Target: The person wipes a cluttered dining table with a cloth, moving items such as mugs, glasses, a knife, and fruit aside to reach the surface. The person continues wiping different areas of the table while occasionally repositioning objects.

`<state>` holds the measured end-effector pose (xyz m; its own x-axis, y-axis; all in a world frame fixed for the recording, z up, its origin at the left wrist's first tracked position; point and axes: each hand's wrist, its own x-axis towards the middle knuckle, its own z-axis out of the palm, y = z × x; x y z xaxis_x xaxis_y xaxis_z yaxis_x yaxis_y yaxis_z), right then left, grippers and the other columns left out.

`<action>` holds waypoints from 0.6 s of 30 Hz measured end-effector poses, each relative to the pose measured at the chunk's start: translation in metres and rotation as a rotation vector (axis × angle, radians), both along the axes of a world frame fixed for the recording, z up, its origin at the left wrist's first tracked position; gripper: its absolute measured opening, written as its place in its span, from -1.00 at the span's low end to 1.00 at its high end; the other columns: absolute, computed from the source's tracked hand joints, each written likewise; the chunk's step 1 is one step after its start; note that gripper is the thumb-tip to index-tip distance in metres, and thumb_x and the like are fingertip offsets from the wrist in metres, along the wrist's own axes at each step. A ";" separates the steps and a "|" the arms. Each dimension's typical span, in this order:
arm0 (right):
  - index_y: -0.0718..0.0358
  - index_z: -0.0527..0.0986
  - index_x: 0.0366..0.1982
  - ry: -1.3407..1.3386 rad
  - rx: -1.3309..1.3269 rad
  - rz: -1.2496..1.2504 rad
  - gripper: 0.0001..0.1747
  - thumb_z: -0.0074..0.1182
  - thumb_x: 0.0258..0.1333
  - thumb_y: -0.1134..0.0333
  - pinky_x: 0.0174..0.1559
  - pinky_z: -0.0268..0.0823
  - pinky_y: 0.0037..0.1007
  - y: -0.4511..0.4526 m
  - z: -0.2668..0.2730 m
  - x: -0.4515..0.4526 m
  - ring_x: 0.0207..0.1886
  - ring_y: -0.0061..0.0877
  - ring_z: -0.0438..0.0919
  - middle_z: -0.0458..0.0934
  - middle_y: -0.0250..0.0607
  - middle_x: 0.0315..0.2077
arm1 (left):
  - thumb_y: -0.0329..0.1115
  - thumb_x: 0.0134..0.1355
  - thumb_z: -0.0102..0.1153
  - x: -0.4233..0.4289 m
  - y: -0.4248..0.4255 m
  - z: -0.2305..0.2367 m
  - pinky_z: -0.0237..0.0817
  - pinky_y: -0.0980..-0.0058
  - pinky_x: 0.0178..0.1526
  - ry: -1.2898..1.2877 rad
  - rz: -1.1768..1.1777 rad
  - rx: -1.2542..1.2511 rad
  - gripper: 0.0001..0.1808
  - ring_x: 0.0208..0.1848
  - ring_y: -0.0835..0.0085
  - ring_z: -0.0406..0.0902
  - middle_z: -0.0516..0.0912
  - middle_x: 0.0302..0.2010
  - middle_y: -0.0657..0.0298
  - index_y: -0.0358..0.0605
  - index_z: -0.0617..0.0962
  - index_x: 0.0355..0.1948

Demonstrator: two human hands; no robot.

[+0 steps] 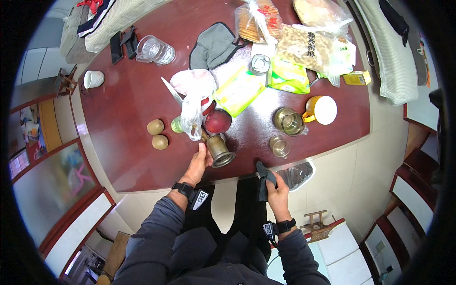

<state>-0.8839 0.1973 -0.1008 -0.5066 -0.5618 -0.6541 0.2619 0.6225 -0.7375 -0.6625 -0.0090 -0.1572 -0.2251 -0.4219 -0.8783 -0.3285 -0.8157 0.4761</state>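
My left hand (pixel 202 162) is at the near side of the red-brown table (pixel 131 156), its fingers on a dull brass-coloured metal mug (pixel 217 148) that lies tilted with its flared rim towards me. Behind the mug are a dark red round fruit (pixel 218 121) and a clear plastic bag (pixel 192 114). A dark grey cloth (pixel 263 181) is pinched in my right hand (pixel 278 192), just off the near table edge. To the right of the mug stand a small glass cup (pixel 279 146) and a tinted glass jug (pixel 290 121).
Two kiwifruit (pixel 160 142) lie left of the bag, and a knife blade (pixel 171 90) sticks out behind it. A yellow mug (pixel 320 109) stands far right. Across the back are a glass pitcher (pixel 155 50), a grey cloth item (pixel 213 46) and a bag of peanuts (pixel 302 48). A lined bin (pixel 297 175) stands below the edge.
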 end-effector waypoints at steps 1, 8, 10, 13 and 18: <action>0.40 0.55 0.18 0.001 -0.007 -0.008 -0.62 0.09 0.36 0.55 0.10 0.42 -0.50 0.002 -0.001 0.000 -0.02 -0.58 0.60 0.70 -0.23 -0.07 | 0.41 0.52 -0.28 0.000 0.002 0.000 0.32 0.51 -0.14 -0.012 -0.019 -0.012 -0.25 -0.32 0.55 0.44 0.55 -0.40 0.38 -0.05 0.56 -0.35; 0.39 0.56 0.18 -0.041 0.019 -0.013 -0.62 0.09 0.36 0.55 0.11 0.43 -0.49 0.009 -0.005 0.001 -0.02 -0.57 0.60 0.71 -0.22 -0.07 | -0.05 0.57 -0.16 -0.006 0.008 0.006 0.40 0.50 -0.03 0.120 -0.064 -0.209 -0.60 -0.21 0.51 0.55 0.62 -0.24 0.31 -0.12 0.59 -0.15; 0.39 0.56 0.18 -0.022 -0.005 -0.006 -0.62 0.10 0.36 0.56 0.11 0.43 -0.49 0.010 -0.005 0.001 -0.01 -0.57 0.60 0.70 -0.22 -0.07 | -0.14 0.57 -0.13 -0.003 0.006 0.008 0.42 0.49 0.01 0.110 -0.122 -0.220 -0.66 -0.18 0.50 0.57 0.63 -0.20 0.29 -0.14 0.59 -0.10; 0.39 0.56 0.18 -0.032 -0.009 -0.005 -0.62 0.10 0.36 0.56 0.11 0.43 -0.50 0.011 -0.004 0.001 -0.01 -0.56 0.61 0.70 -0.22 -0.07 | -0.20 0.58 -0.10 0.002 -0.001 0.007 0.45 0.46 0.06 0.108 -0.014 -0.054 -0.71 -0.16 0.50 0.58 0.64 -0.17 0.28 -0.17 0.58 -0.06; 0.40 0.55 0.19 -0.032 -0.010 0.001 -0.62 0.09 0.37 0.56 0.11 0.43 -0.50 0.014 -0.008 0.000 -0.03 -0.56 0.61 0.70 -0.22 -0.07 | -0.18 0.60 -0.06 0.005 -0.002 0.005 0.45 0.46 0.08 0.137 0.007 -0.012 -0.73 -0.14 0.51 0.57 0.63 -0.18 0.31 -0.14 0.57 -0.07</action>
